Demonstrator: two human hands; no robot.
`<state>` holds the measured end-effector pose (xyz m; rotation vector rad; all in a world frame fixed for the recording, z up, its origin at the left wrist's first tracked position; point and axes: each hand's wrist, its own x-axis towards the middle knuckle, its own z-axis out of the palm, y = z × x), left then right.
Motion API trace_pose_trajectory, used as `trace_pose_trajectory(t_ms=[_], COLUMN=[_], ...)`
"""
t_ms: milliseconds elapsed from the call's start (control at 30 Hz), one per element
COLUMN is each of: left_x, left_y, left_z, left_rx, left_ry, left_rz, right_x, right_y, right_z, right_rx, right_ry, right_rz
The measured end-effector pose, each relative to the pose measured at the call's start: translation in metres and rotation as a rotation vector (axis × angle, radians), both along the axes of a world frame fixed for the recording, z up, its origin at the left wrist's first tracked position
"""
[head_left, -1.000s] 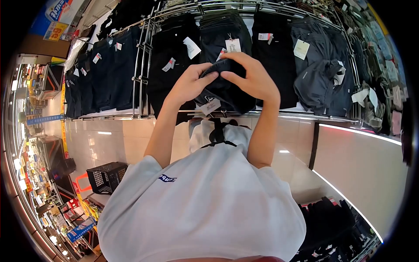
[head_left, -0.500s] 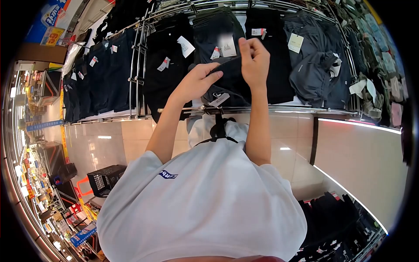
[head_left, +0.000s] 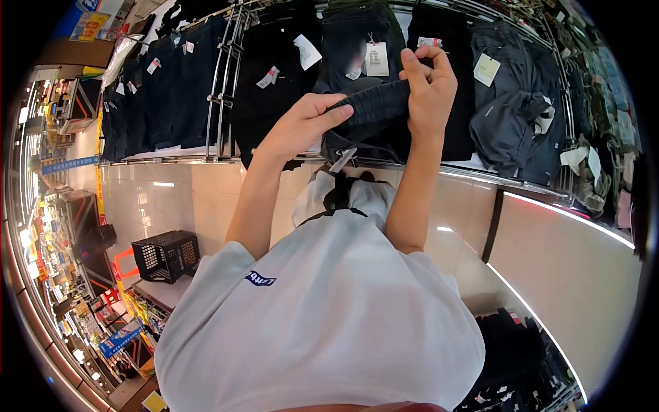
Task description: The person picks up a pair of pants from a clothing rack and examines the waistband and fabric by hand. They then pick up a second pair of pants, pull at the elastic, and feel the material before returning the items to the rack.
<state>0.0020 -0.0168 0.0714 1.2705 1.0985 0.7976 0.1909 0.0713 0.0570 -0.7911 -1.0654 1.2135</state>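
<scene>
We see a dark garment (head_left: pixel 376 108) stretched between two bare hands, above the near edge of a metal display rack (head_left: pixel 504 180). Our left hand (head_left: pixel 431 86) grips its raised right end; our right hand (head_left: pixel 307 123) pinches the other end, thumb on top. The hands are apart, joined only by the cloth. The band between them looks gathered and ribbed, matte charcoal, curving slightly upward to the right. Below it hangs a loose fold, with a pale tag (head_left: pixel 343 160) beneath. Black trousers (head_left: pixel 278 75) lie just beside. The left fingertips partly hide the band's end, and a small patch near the white hang tag (head_left: pixel 377 59) is blurred.
</scene>
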Motion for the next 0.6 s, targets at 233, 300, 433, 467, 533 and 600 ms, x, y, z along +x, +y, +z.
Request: trace_pose_trajectory(t_ms=[233, 300, 433, 467, 533, 600], left_x=[0.006, 0.011, 0.014, 0.013, 0.012, 0.012], left_y=[-0.002, -0.002, 0.002, 0.003, 0.007, 0.009], left_z=[-0.003, 0.002, 0.009, 0.01, 0.012, 0.016], left_rx=[0.005, 0.05, 0.077, 0.085, 0.102, 0.106], left_ry=[-0.064, -0.064, -0.086, -0.099, -0.122, -0.142], left_rz=[0.016, 0.026, 0.057, 0.087, 0.143, 0.175], right_x=[-0.003, -0.003, -0.003, -0.002, 0.003, 0.021], right_y=[-0.001, -0.001, 0.003, 0.003, 0.003, 0.003], right_z=[-0.003, 0.0, -0.004, -0.003, -0.002, 0.001], right_rx=[-0.075, -0.096, -0.091, -0.075, -0.042, 0.057], right_ry=[0.016, 0.071, 0.163, 0.116, 0.026, -0.325], right_rz=[0.158, 0.173, 0.22, 0.233, 0.253, 0.412])
